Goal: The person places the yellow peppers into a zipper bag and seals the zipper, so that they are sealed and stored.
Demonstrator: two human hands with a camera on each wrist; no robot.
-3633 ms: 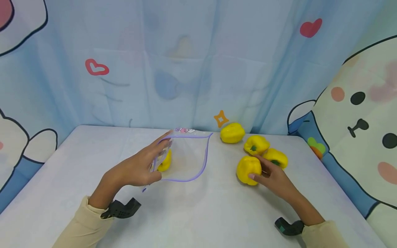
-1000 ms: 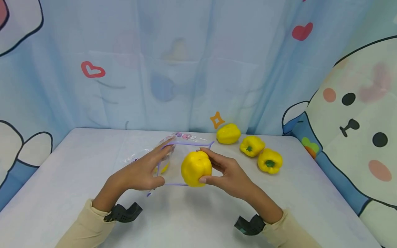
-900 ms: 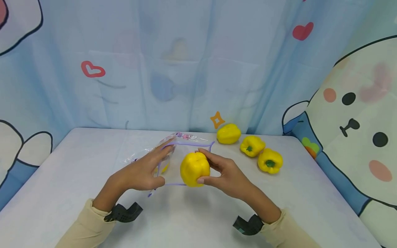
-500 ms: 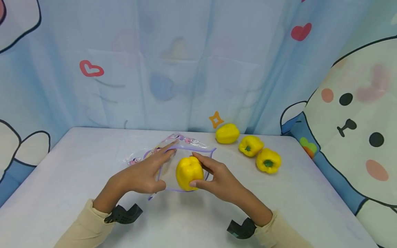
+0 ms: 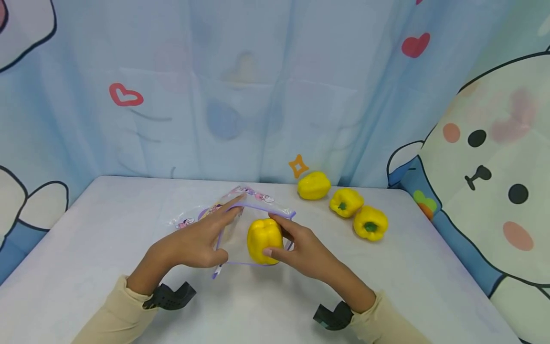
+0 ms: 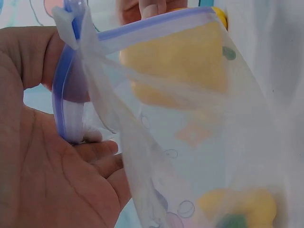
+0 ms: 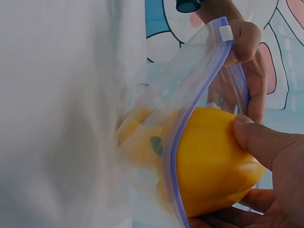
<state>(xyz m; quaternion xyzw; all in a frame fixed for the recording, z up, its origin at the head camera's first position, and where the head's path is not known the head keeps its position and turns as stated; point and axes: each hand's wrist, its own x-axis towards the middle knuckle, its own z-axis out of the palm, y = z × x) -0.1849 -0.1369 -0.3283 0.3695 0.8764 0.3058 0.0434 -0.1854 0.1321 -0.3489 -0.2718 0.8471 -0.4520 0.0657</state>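
Observation:
In the head view, my right hand (image 5: 307, 248) holds a yellow bell pepper (image 5: 263, 241) between thumb and fingers at the mouth of a clear zip bag (image 5: 234, 241) with a purple rim. The right wrist view shows this pepper (image 7: 213, 161) part way inside the rim, its green stem seen through the film. My left hand (image 5: 195, 241) holds the bag's left side, thumb and fingers spread at the rim, and the mouth gapes. Deeper in the bag, the left wrist view shows another yellow pepper (image 6: 259, 206), blurred by the film.
Three yellow bell peppers stand to the right on the white table (image 5: 386, 286): one at the back (image 5: 314, 185), one in the middle (image 5: 346, 202) and one in front (image 5: 370, 223). A patterned blue curtain (image 5: 172, 134) hangs behind the table.
My right hand has taken the front pepper from the group on the right and carried it left into the bag's mouth. My left hand has kept its hold on the bag.

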